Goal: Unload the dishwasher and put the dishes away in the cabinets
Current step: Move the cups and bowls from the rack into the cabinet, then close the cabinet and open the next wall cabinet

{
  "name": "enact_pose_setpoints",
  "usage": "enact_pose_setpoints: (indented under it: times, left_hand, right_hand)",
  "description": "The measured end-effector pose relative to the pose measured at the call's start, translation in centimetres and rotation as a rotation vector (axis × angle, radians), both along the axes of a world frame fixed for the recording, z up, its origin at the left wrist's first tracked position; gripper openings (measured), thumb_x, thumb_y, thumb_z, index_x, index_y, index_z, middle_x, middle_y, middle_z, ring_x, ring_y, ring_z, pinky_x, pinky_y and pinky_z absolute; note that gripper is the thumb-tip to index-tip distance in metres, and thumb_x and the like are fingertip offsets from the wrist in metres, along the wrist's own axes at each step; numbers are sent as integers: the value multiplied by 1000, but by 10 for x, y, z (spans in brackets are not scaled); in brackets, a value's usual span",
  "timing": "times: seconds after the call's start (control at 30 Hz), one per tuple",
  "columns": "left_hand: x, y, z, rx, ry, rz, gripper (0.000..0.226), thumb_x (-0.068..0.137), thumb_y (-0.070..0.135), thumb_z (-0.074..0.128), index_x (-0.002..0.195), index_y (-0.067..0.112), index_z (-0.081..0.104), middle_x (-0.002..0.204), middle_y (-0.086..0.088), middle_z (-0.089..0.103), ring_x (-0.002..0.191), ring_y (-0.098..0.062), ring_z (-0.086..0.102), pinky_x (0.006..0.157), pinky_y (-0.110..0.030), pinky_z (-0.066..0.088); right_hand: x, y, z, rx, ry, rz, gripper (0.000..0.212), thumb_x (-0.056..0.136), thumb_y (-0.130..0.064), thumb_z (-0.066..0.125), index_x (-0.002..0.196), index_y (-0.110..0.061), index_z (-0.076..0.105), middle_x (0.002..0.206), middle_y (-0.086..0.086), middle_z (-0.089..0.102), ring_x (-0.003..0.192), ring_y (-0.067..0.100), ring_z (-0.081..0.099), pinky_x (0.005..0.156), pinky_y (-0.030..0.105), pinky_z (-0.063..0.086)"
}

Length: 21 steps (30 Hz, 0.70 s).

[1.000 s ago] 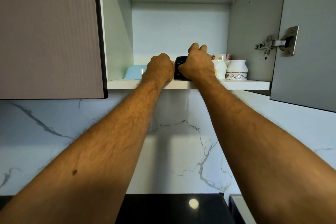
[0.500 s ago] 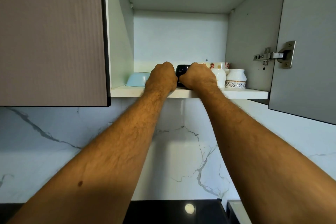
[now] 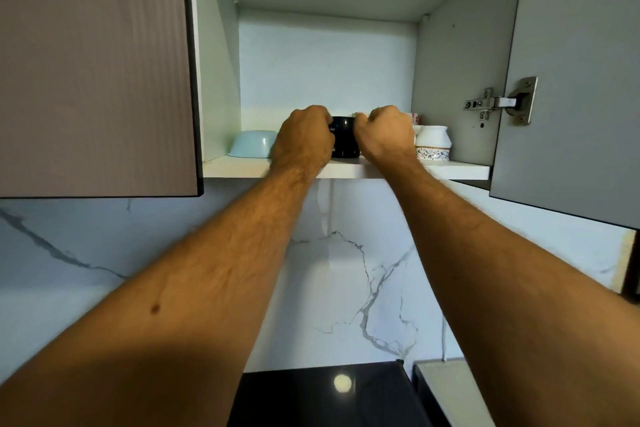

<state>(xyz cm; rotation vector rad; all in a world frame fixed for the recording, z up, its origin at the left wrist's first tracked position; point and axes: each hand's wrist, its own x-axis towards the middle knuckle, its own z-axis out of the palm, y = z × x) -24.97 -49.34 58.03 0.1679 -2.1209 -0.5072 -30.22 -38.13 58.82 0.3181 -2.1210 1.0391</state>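
Observation:
A glossy black mug (image 3: 344, 141) stands on the white cabinet shelf (image 3: 453, 170). My left hand (image 3: 303, 140) is curled against the mug's left side, gripping it. My right hand (image 3: 384, 137) is a closed fist touching the mug's right side. Its fingers point into the cabinet and hide whatever they may hold. A sliver of white rim (image 3: 360, 113) shows between the two hands.
A light blue bowl (image 3: 251, 144) lies upside down at the shelf's left. White cups with a patterned band (image 3: 433, 146) stand at the right. The cabinet's right door (image 3: 571, 80) hangs open on its hinge (image 3: 502, 103); the left door (image 3: 97, 62) is shut. A black counter (image 3: 322, 395) lies below.
My right hand has come down from above the mug and closed into a fist beside it. My left hand stays at the mug's left side. My view has tilted upward.

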Motion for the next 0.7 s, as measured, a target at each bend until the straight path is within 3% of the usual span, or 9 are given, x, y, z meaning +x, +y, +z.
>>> enact_pose_setpoints:
  times: [0.1,0.23,0.37,0.53,0.7]
  left_hand:
    - [24,13,0,13,17,-23,38,87,8,62,124,20,65,119,-7,67,105,-27,62,86,-36,52]
    - [58,37,-5,-56,-21,-10,40,87,10,65,126,17,62,120,-9,67,107,-28,61,86,-37,51]
    - [90,65,-5,-83,-43,-10,44,87,11,64,131,13,58,126,-9,63,113,-28,58,88,-39,50]
    - [142,113,5,-78,-38,-31,55,85,14,67,138,13,52,140,-9,54,126,-28,50,102,-40,45]
    - [198,172,9,-99,21,-5,52,88,11,62,139,15,52,141,-6,54,126,-27,51,101,-39,45]
  right_hand:
    - [20,17,-9,46,39,4,40,92,-39,49,64,-11,54,71,10,58,76,32,56,66,28,36]
    - [58,50,-16,127,72,-11,35,93,-39,50,93,-10,70,86,10,68,79,29,58,70,28,45]
    - [94,85,-15,120,112,-28,34,91,-43,50,99,-16,70,94,8,71,88,28,64,80,36,55]
    - [142,139,-14,140,153,-28,33,91,-44,52,102,-20,71,100,6,70,101,29,60,86,38,53]
    - [199,195,-7,133,206,-42,30,91,-41,52,103,-21,70,109,5,66,113,27,49,89,39,46]
